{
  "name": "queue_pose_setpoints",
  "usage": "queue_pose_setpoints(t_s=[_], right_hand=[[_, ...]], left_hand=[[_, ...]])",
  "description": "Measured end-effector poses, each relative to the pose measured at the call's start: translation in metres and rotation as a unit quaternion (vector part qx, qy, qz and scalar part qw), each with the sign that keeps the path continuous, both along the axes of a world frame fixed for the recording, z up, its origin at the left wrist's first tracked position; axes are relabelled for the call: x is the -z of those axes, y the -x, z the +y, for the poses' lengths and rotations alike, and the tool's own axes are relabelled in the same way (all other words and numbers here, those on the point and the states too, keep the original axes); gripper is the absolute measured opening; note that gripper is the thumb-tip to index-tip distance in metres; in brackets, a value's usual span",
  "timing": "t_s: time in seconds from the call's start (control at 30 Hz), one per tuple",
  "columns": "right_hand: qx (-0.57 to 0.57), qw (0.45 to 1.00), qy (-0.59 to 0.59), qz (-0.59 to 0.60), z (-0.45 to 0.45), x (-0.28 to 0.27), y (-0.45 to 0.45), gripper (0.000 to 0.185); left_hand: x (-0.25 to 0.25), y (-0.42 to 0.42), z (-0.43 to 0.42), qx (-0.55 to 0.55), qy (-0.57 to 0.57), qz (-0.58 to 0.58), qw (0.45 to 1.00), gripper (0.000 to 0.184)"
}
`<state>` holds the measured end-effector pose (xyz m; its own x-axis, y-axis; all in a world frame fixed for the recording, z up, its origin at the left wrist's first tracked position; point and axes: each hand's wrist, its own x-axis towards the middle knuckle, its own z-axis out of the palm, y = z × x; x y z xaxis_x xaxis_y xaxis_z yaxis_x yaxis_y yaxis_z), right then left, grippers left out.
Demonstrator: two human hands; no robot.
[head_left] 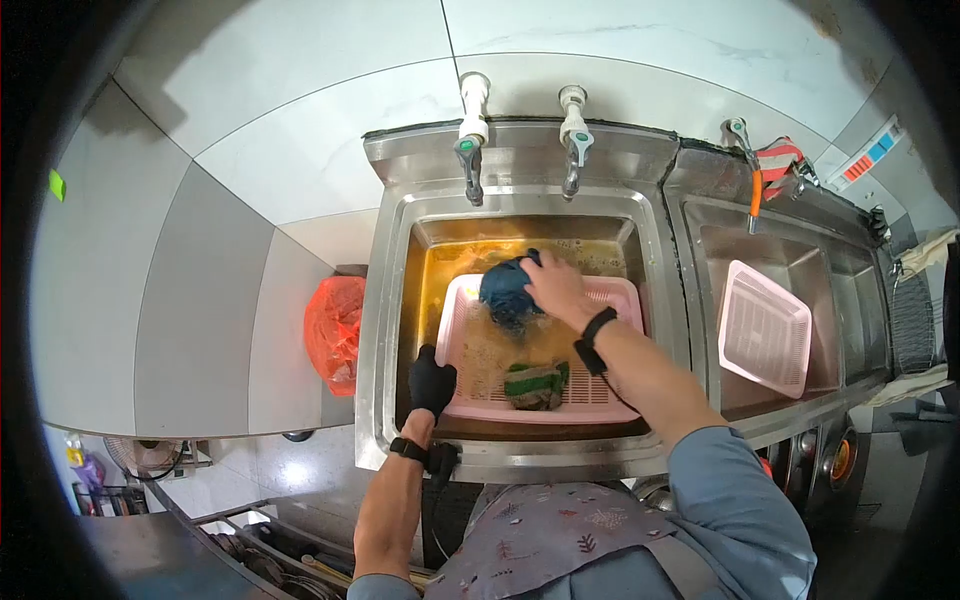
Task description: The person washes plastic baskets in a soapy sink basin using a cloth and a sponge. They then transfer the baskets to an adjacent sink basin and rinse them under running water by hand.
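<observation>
My right hand, bare, grips a bunched dark blue cloth, wet and partly in the murky water. Below it is a pink plastic basket with slotted sides, sitting in the left steel sink. My left hand, in a black glove, is closed at the basket's left rim near its front corner; its fingertips are hidden. A green and brown striped cloth lies crumpled in the front part of the basket, apart from both hands.
Two taps stand behind the sink. To the right, another sink holds a second pink basket under a tap with an orange hose. A red plastic bag is left of the sink.
</observation>
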<state>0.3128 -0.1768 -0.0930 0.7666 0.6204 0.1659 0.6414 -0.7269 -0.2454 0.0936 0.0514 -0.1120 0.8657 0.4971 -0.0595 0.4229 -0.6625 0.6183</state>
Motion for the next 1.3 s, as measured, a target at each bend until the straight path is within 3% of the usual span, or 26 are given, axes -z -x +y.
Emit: queue_pose_setpoints(t_s=[0.13, 0.27, 0.33, 0.4, 0.53, 0.8, 0.87, 0.9, 0.97, 1.13, 1.3], right_hand=[[0.025, 0.992, 0.071, 0.101, -0.047, -0.028, -0.01, 0.04], [0.001, 0.977, 0.184, 0.109, -0.077, -0.047, -0.031, 0.043], [-0.001, 0.953, 0.274, 0.126, -0.08, -0.049, -0.042, 0.04], [-0.013, 0.951, 0.291, 0.109, -0.064, -0.035, -0.036, 0.03], [0.028, 0.984, 0.128, -0.123, -0.008, 0.002, -0.004, 0.018], [-0.177, 0.964, -0.108, -0.165, 0.063, -0.003, 0.061, 0.029], [-0.176, 0.979, -0.089, -0.056, 0.08, 0.016, 0.072, 0.027], [-0.172, 0.979, -0.089, -0.059, 0.078, 0.021, 0.076, 0.027], [-0.201, 0.977, -0.017, 0.066, 0.076, 0.029, 0.08, 0.026], [-0.227, 0.962, 0.153, 0.025, 0.028, 0.015, 0.067, 0.028], [-0.138, 0.964, 0.209, 0.092, -0.036, -0.003, 0.05, 0.03]], left_hand=[[0.002, 0.003, 0.002, -0.009, 0.005, 0.007, 1.0, 0.033], [0.004, 0.006, 0.007, 0.002, -0.005, -0.023, 1.0, 0.034], [-0.001, 0.006, 0.005, 0.02, 0.013, -0.014, 1.0, 0.034], [-0.011, 0.008, 0.001, 0.022, 0.003, 0.011, 1.0, 0.034], [-0.01, 0.009, -0.006, 0.024, 0.012, 0.0, 1.0, 0.033], [0.004, 0.008, -0.003, 0.038, -0.012, -0.011, 0.999, 0.035], [-0.01, 0.004, -0.006, 0.041, -0.029, -0.007, 0.999, 0.036], [-0.012, 0.004, -0.005, 0.04, -0.029, -0.008, 0.999, 0.037], [-0.017, 0.005, -0.005, 0.038, -0.031, -0.011, 0.999, 0.038], [-0.014, 0.007, -0.006, 0.014, -0.029, -0.018, 0.999, 0.041], [-0.002, 0.001, 0.001, 0.019, -0.029, -0.007, 0.999, 0.042]])
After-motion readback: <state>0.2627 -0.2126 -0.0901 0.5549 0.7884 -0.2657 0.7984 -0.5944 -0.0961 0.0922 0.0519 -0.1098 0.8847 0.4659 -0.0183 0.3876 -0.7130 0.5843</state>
